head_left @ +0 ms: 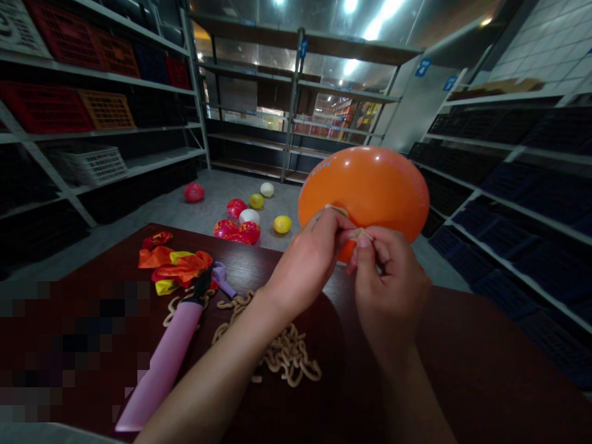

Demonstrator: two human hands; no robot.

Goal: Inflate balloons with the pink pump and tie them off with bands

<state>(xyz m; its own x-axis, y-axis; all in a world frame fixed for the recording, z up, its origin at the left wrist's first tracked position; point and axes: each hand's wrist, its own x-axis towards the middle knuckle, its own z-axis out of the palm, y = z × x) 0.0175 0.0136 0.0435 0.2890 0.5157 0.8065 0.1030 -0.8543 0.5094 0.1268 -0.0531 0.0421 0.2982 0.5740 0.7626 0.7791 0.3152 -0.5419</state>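
Observation:
An inflated orange balloon [365, 191] fills the right middle of the view, its neck drawn down between my hands. My left hand [309, 259] pinches the balloon's neck from the left. A tan rubber band [345, 221] stretches across the neck. My right hand [388, 277] holds the neck and band from the right between thumb and fingers, and the fingers partly hide the knot area. Below my left forearm lies a heap of linked tan rubber bands [287, 354]. A pink balloon pump [161, 370] with a black nozzle lies to the left of that arm.
Limp orange, red and yellow balloons [176, 265] lie on the dark red tabletop [485, 364]. Several inflated balloons [245, 216] rest on the grey floor beyond it. Metal shelves [522, 185] with crates line both sides. The table's lower left is pixelated.

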